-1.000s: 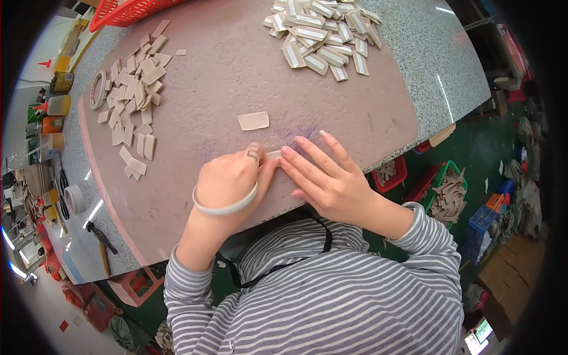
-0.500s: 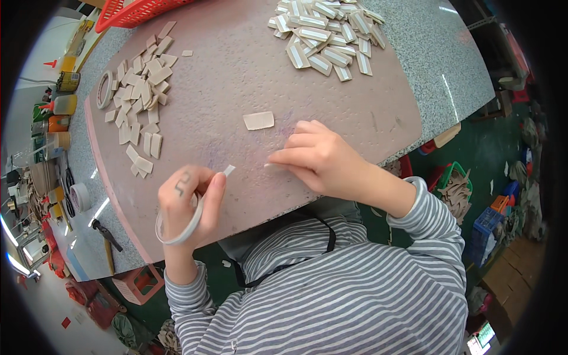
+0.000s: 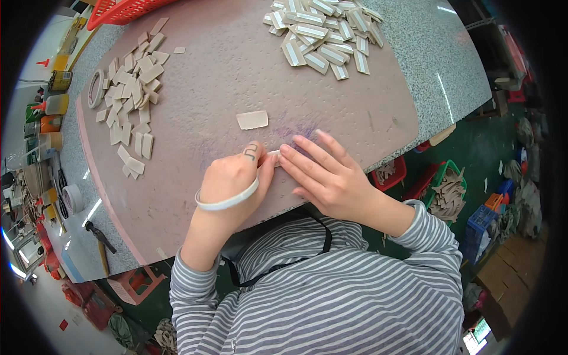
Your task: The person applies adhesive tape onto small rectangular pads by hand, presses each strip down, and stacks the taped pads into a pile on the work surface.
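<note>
My left hand [image 3: 234, 177] is closed, its thumb and forefinger pinching the left end of a small pale piece with a white tape strip [image 3: 277, 155] on it, low on the board. A narrow white tape roll [image 3: 231, 202] hangs round this hand like a loop. My right hand [image 3: 328, 174] lies with fingers stretched out, the fingertips touching the right end of the strip. Most of the piece is hidden under the fingers. Just beyond the hands, a single beige flat piece [image 3: 252, 120] lies on the worn board [image 3: 201, 89].
Bare beige pieces [image 3: 137, 83] lie scattered at the left, beside another tape roll [image 3: 96, 89]. A heap of pieces with white strips [image 3: 322, 32] is at the far right. A red basket [image 3: 121, 12] stands far left; a hammer [image 3: 100, 236] lies near the left edge.
My left hand has moved right and slightly up, bringing the tape to my right hand. The right hand has gone from a pinch to outstretched fingers. The view has shifted slightly.
</note>
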### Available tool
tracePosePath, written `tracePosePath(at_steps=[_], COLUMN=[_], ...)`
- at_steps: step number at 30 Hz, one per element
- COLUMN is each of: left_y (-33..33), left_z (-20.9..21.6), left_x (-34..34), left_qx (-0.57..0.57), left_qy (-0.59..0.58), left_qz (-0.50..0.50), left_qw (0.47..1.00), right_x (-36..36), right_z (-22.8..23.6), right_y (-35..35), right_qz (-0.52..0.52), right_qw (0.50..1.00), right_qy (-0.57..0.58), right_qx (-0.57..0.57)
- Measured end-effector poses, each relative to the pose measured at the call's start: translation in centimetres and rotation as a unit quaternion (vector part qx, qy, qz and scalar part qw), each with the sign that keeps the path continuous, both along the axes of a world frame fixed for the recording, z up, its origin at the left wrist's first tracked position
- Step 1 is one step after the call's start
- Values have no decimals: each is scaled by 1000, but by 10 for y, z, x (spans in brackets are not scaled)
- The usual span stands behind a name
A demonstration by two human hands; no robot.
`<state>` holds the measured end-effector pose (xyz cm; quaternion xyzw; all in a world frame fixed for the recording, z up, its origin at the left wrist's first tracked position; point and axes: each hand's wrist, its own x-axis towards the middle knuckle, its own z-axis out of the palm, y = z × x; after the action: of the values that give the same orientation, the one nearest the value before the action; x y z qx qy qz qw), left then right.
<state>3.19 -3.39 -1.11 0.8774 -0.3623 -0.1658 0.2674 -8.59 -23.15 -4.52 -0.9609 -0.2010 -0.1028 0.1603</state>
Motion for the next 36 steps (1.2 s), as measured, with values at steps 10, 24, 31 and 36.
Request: tracePosePath(at_steps=[10,24,31,36], left_y=[36,6,6,21], left_z=[17,-7,15,9], left_x=[-4,75,66,78], left_qx=[-100,-66,55,-41], left_qy=[-243,8,-174,-268], left_qz=[-202,-50,-34,-113], left_qw=[943,997,983,956], right_x=[17,92,62,74], right_z=[1,8,-13,-11], right_y=[12,-30,5,17], right_qz=[2,-39,-27,-38], right_qw=[993,981,991,992], right_qy=[-91,-169,-127,-118], right_qx=[-74,85,-39,-13])
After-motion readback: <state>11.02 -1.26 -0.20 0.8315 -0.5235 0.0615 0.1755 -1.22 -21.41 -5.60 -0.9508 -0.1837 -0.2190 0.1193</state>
